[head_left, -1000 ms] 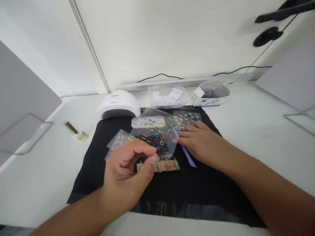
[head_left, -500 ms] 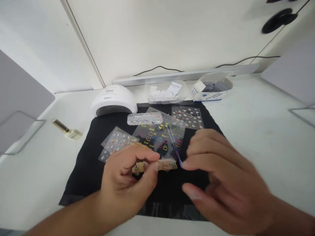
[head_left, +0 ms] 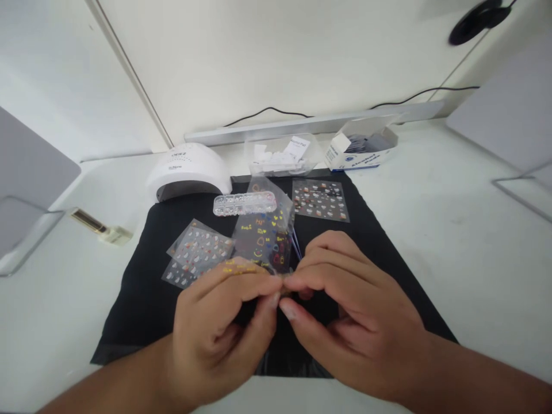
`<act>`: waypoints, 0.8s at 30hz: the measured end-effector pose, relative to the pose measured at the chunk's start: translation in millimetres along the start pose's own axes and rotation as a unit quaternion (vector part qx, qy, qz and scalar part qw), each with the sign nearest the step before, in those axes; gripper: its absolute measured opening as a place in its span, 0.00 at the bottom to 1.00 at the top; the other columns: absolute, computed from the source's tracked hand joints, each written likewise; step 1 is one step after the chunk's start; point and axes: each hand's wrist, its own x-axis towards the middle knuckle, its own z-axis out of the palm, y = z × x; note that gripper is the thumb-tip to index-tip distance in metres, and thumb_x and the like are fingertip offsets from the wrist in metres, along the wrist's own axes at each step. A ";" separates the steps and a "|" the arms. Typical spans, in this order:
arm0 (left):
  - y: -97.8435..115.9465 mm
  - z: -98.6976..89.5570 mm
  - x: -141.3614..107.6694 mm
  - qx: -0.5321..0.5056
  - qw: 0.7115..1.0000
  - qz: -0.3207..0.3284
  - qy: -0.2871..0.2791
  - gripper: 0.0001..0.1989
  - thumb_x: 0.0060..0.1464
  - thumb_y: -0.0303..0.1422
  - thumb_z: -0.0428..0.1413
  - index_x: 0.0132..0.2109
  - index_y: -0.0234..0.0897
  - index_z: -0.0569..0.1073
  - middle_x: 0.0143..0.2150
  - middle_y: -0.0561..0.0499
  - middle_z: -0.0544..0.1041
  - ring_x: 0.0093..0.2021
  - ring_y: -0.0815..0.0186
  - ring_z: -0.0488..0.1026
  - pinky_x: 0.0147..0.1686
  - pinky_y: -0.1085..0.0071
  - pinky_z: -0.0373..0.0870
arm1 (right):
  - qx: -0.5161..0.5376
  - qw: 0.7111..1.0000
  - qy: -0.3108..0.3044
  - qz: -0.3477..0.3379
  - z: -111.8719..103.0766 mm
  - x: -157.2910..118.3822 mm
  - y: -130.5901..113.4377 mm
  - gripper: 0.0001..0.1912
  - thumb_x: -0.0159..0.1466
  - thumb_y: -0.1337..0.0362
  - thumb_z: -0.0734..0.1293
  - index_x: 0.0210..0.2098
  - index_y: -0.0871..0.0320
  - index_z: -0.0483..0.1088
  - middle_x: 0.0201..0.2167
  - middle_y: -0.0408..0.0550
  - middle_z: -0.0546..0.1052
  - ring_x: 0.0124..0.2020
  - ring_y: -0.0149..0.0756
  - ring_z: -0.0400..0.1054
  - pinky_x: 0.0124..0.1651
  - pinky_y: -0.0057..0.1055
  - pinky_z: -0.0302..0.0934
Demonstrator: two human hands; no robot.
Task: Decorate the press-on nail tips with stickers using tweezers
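Note:
My left hand [head_left: 228, 322] pinches a small tan strip [head_left: 286, 284] between thumb and forefinger. My right hand [head_left: 349, 316] closes on the same strip from the other side, the fingertips of both hands almost meeting. Most of the strip is hidden by the fingers. The blue-purple tips of slim tweezers [head_left: 296, 246] stick out past my right hand's knuckles; the rest is covered. Just beyond the hands, a clear sticker sheet [head_left: 259, 230] with neon drawings lies on the black mat [head_left: 146, 276]. A clear rhinestone case [head_left: 245, 203] rests on that sheet.
Two overlapping sticker sheets [head_left: 196, 253] lie at left, another sheet [head_left: 321, 200] at back right. Along the back stand a white nail lamp [head_left: 190, 169], a clear tub [head_left: 282, 155] of white pieces and an alcohol pad box [head_left: 360, 150]. A gold-capped bottle [head_left: 101, 227] lies at left.
My right hand has come left and now pinches the strip beside my left fingers. The tweezers, earlier held out at its fingertips, now show only behind the knuckles. The view has shifted slightly.

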 end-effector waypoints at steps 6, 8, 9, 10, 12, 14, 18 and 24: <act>0.0 -2.6 1.3 0.025 0.999 0.021 -0.011 0.13 0.52 0.16 0.59 0.42 0.36 0.78 0.34 0.47 0.85 0.33 0.66 0.83 0.37 0.75 0.84 | 0.035 0.999 0.004 0.029 0.1 0.0 -2.4 0.09 0.62 0.75 0.65 0.34 0.55 0.69 0.23 0.42 0.72 0.30 0.36 0.67 0.37 0.39 0.67; -0.4 -3.4 1.5 0.030 0.999 0.028 -0.021 0.13 0.52 0.16 0.58 0.41 0.36 0.77 0.34 0.47 0.85 0.33 0.66 0.83 0.36 0.76 0.83 | 0.044 0.998 0.003 0.034 0.0 -0.2 -2.4 0.09 0.62 0.76 0.65 0.34 0.55 0.69 0.23 0.42 0.72 0.30 0.36 0.68 0.36 0.39 0.67; -0.6 -3.6 1.7 0.032 0.999 0.029 -0.025 0.13 0.53 0.16 0.58 0.42 0.36 0.77 0.33 0.47 0.85 0.33 0.66 0.83 0.35 0.76 0.83 | 0.049 0.998 0.003 0.039 0.0 -0.3 -2.5 0.09 0.62 0.76 0.65 0.34 0.55 0.69 0.23 0.42 0.72 0.30 0.36 0.68 0.36 0.38 0.67; -0.7 -3.7 1.9 0.034 0.999 0.031 -0.029 0.13 0.53 0.16 0.57 0.42 0.37 0.77 0.33 0.48 0.85 0.33 0.66 0.83 0.35 0.75 0.83 | 0.052 0.998 0.005 0.043 0.0 -0.6 -2.6 0.09 0.61 0.76 0.65 0.33 0.55 0.69 0.23 0.42 0.72 0.30 0.36 0.68 0.36 0.38 0.67; -1.0 -3.4 2.2 0.037 0.998 0.034 -0.033 0.13 0.53 0.17 0.58 0.42 0.37 0.77 0.33 0.48 0.85 0.33 0.66 0.83 0.34 0.75 0.83 | 0.056 0.997 0.005 0.050 0.3 -1.2 -2.9 0.09 0.61 0.76 0.65 0.33 0.55 0.69 0.23 0.41 0.72 0.29 0.35 0.68 0.36 0.37 0.67; -1.2 -2.6 2.2 0.036 0.998 0.034 -0.033 0.13 0.53 0.16 0.58 0.42 0.37 0.77 0.33 0.48 0.85 0.33 0.66 0.83 0.35 0.75 0.83 | 0.063 0.996 0.003 0.059 1.1 -1.6 -3.0 0.09 0.61 0.76 0.64 0.33 0.55 0.68 0.23 0.41 0.72 0.28 0.34 0.68 0.35 0.36 0.67; -1.1 -0.9 1.8 0.034 0.998 0.036 -0.026 0.13 0.52 0.16 0.58 0.41 0.36 0.77 0.33 0.48 0.84 0.33 0.67 0.83 0.36 0.77 0.83 | 0.087 0.993 0.007 0.075 3.0 -0.9 -2.8 0.10 0.60 0.77 0.64 0.31 0.55 0.68 0.23 0.40 0.72 0.28 0.33 0.68 0.35 0.34 0.67; -0.7 -2.2 1.8 0.042 0.998 0.031 -0.043 0.13 0.53 0.17 0.58 0.41 0.38 0.77 0.33 0.48 0.85 0.32 0.65 0.83 0.35 0.75 0.84 | 0.098 0.992 0.005 0.081 3.0 -1.2 -3.6 0.10 0.60 0.77 0.64 0.29 0.55 0.68 0.22 0.41 0.73 0.28 0.33 0.68 0.34 0.34 0.67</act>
